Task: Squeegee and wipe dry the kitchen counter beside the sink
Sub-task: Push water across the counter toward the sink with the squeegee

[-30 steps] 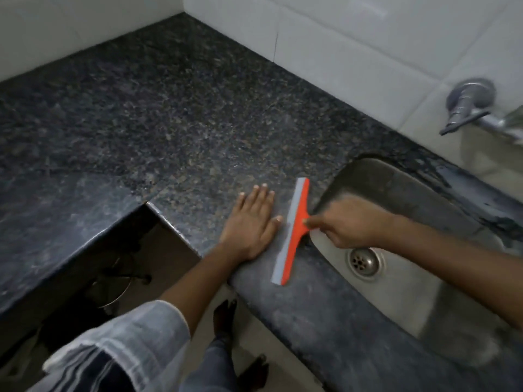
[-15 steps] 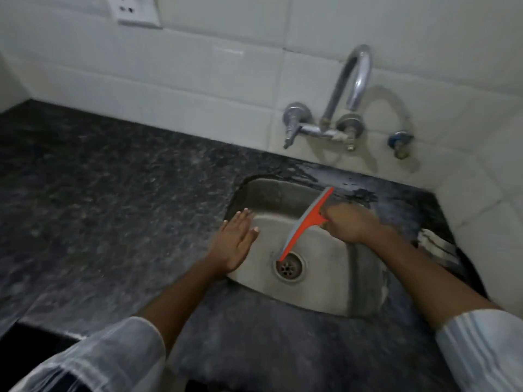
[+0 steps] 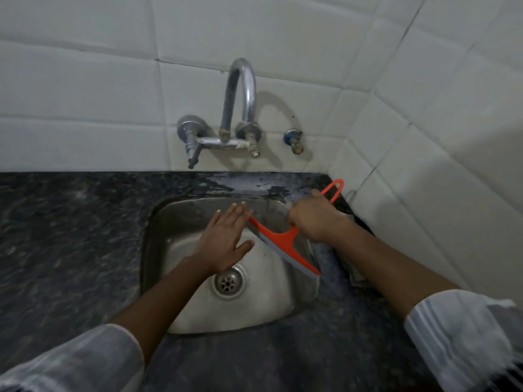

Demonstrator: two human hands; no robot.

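Note:
An orange squeegee point(image 3: 284, 244) with a grey rubber blade hangs over the right half of the steel sink point(image 3: 198, 315). My right hand point(image 3: 314, 217) is shut on its handle, whose orange loop sticks out behind the hand toward the corner. My left hand point(image 3: 226, 241) is flat and open over the sink bowl, fingers spread, its fingertips close to the blade's far end. The dark speckled granite counter point(image 3: 62, 236) stretches to the left of the sink. A wet patch point(image 3: 254, 185) shines on the counter strip behind the sink.
A chrome tap point(image 3: 240, 108) with a curved spout is fixed to the white tiled wall above the sink. The drain point(image 3: 227, 282) lies under my left wrist. A tiled side wall point(image 3: 438, 165) closes in on the right, with a narrow counter strip beside it.
The view swung from the left counter to the sink. My right hand carried the squeegee from the counter edge across the sink to its right side. My left hand followed over the bowl.

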